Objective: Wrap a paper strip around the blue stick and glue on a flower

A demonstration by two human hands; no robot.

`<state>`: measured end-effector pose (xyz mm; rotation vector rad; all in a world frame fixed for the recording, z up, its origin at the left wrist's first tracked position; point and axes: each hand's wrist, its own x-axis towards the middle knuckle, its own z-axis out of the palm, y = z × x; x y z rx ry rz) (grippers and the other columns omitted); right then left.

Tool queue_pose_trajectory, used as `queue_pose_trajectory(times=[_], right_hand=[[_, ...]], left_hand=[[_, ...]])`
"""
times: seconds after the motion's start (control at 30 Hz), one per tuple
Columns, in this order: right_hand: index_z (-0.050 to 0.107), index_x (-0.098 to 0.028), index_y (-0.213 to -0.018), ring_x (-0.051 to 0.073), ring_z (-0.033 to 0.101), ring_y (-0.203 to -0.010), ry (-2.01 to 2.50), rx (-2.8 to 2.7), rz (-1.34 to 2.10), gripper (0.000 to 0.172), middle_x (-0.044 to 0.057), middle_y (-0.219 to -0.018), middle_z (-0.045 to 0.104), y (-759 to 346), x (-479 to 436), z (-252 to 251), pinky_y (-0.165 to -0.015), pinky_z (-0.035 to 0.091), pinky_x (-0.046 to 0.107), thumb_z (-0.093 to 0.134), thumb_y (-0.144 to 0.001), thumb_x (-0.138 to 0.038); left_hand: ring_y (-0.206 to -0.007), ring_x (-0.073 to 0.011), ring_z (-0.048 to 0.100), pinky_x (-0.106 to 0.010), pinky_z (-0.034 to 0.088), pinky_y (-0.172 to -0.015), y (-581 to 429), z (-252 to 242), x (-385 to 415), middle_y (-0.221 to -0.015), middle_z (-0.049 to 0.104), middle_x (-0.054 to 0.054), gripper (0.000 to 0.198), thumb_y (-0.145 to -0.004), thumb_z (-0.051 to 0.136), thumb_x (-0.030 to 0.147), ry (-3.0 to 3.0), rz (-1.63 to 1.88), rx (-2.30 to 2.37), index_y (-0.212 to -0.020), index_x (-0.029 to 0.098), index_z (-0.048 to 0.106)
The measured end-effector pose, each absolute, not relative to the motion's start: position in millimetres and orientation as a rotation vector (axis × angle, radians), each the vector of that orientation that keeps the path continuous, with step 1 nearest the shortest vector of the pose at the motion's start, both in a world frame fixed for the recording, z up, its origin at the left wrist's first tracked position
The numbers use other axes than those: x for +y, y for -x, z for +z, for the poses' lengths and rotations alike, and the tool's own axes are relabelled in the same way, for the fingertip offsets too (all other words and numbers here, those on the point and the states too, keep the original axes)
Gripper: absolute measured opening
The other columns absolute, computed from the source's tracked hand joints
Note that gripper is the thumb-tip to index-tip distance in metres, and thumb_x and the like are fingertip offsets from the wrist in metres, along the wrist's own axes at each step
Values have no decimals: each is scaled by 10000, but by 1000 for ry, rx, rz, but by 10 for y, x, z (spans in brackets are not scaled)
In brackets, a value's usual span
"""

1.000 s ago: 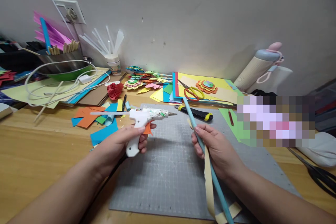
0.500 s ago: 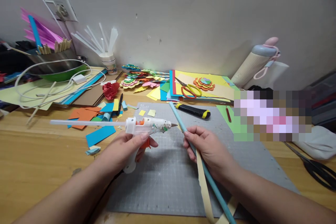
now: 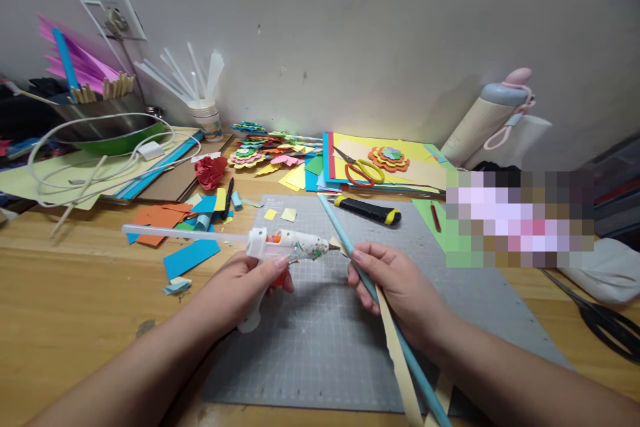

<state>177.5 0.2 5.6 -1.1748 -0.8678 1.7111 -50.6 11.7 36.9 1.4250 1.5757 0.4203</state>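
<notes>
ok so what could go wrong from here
The nozzle of the glue gun in the left hand sits close to the right hand; if hot, a slip might burn it.
The cream strip hangs loose below the right hand, so it could twist or stray from the blue stick.
Any stray glue might drip onto the grey mat underneath.

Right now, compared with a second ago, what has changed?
The glue gun in the left hand shifted down in view, its nozzle now nearer the cream strip. Nothing was let go: the right hand still holds the strip and blue stick. Scissors stayed put.
</notes>
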Motion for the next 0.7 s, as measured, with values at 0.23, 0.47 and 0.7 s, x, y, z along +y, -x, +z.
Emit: queue_pose_trajectory(times=[0.23, 0.47, 0.7], right_hand=[[576, -171, -678, 38, 465, -363, 1163, -865, 1717, 264, -21, -586, 612, -1768, 9, 54, -342, 307, 152, 697, -785, -379], [565, -169, -710, 39, 457, -364, 1160, -888, 1720, 285, -25, -590, 609, -1773, 15, 38, -343, 311, 155, 708, -767, -408], [562, -169, -706, 38, 461, -364, 1156, -884, 1716, 283, -27, -593, 609, -1777, 21, 46, -342, 310, 156, 710, -763, -403]], left_hand=[[-641, -203, 502, -285, 363, -550, 505, 369, 112, -703, 593, -65, 571, -754, 474, 690, -1425, 414, 1563, -635, 186, 716], [-600, -179, 468, -271, 344, -528, 522, 333, 136, -673, 523, -22, 620, -740, 400, 748, -1431, 358, 1562, -637, 193, 656], [-574, -163, 454, -268, 325, -523, 534, 295, 169, -629, 481, 0, 569, -774, 388, 697, -1485, 383, 1495, -598, 204, 609]])
